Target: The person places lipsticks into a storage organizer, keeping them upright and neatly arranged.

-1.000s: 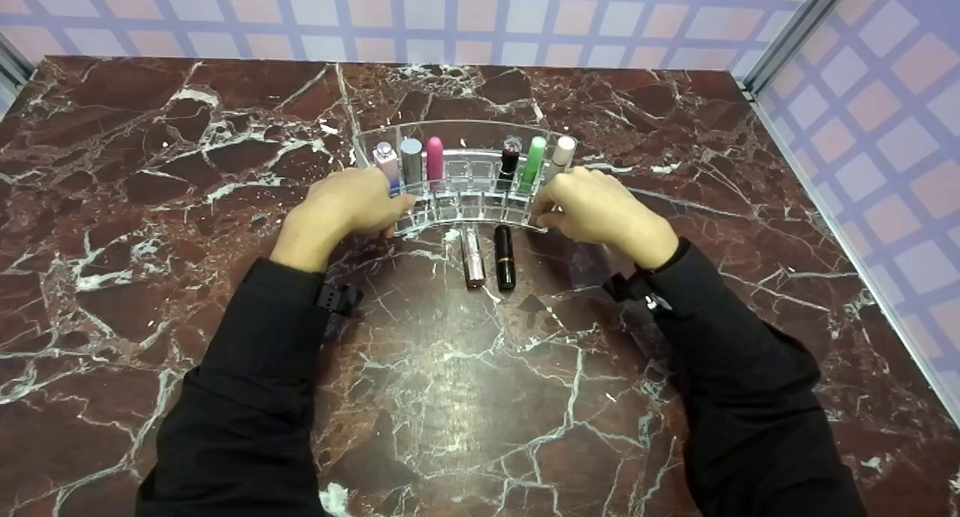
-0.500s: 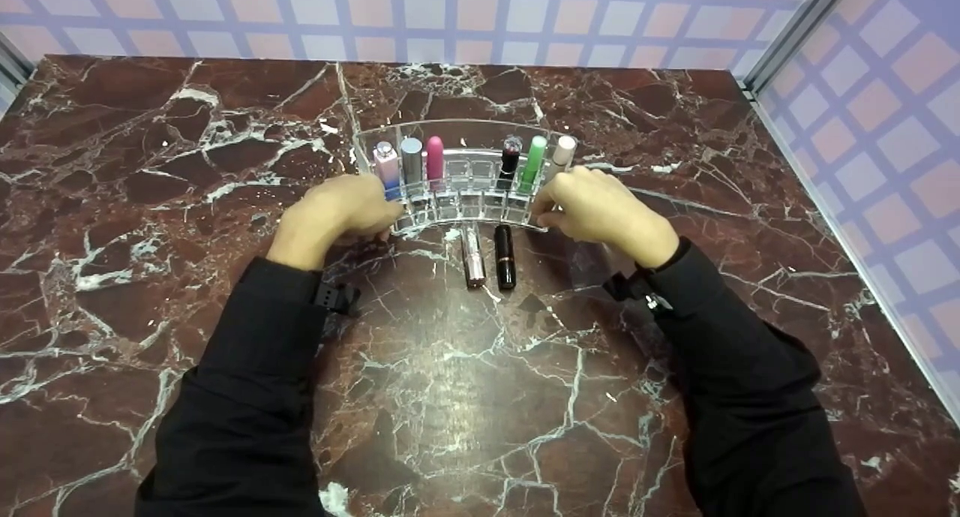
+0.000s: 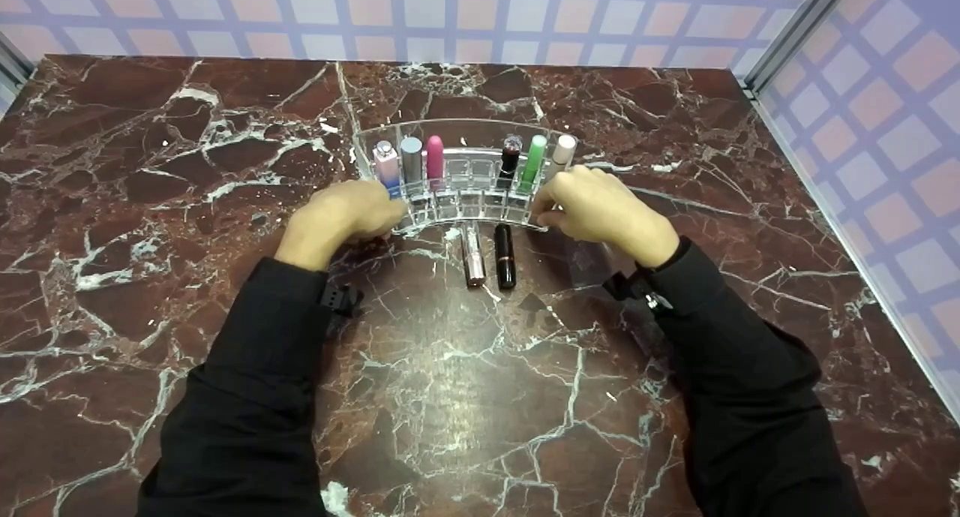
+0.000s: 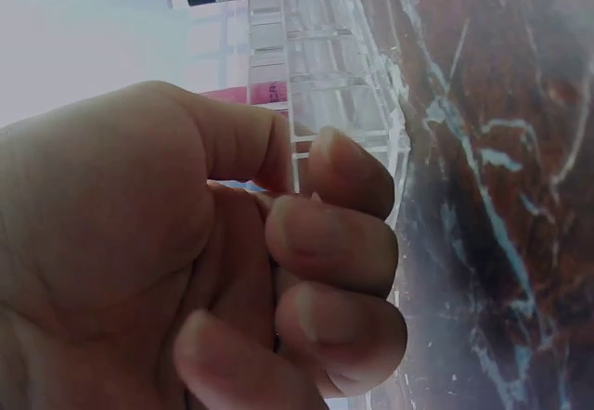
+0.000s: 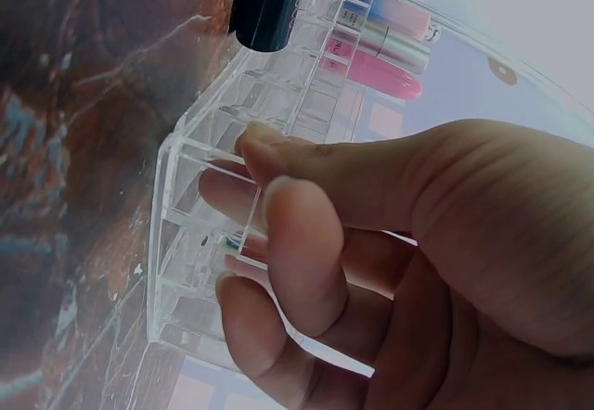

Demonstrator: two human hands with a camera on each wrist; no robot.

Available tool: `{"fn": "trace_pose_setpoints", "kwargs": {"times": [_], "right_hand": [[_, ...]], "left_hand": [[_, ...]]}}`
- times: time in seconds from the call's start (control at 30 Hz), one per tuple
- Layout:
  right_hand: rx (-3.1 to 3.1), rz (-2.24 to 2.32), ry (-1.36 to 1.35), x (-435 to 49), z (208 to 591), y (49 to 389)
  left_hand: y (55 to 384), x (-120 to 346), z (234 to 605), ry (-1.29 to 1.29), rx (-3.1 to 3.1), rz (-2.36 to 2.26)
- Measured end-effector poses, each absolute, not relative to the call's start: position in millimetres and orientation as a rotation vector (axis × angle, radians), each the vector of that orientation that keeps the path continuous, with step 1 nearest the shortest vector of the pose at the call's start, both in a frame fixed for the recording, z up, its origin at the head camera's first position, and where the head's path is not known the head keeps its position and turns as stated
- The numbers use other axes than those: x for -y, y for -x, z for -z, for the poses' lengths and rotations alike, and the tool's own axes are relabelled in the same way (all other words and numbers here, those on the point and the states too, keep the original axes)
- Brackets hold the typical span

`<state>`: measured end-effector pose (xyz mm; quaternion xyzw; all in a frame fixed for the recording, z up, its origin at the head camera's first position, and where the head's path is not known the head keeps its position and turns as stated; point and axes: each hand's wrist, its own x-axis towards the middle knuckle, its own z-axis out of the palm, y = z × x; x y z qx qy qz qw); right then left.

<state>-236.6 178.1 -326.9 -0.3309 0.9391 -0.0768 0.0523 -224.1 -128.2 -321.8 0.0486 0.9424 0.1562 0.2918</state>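
A clear curved lipstick organizer stands on the marble-patterned table, with small compartments in stepped rows. My left hand is at its left front corner. In the left wrist view, that hand's thumb and curled fingers pinch the organizer's end wall. My right hand grips the right end, its thumb and forefinger on either side of a clear wall. Upright in the back row are a pink-and-blue tube, a grey tube, a magenta tube, a black tube, a green tube and a white-capped tube.
A silvery lipstick and a black lipstick lie side by side in front of the organizer. Checkered panels rise behind the table and along its right side. The table stretches toward me between my sleeves.
My left hand has slid slightly down and toward me along the organizer's left end. The right hand and the tubes look almost unmoved.
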Motion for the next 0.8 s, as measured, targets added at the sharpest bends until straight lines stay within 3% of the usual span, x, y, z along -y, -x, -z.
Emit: {"fn": "trace_pose_setpoints", "kwargs": {"times": [0.8], "right_hand": [[-2.841,0.247,1.044,-179.4,326.3,237.6]], "left_hand": [[223.0,125.4,323.4,-0.116,-2.528,-0.367]]}}
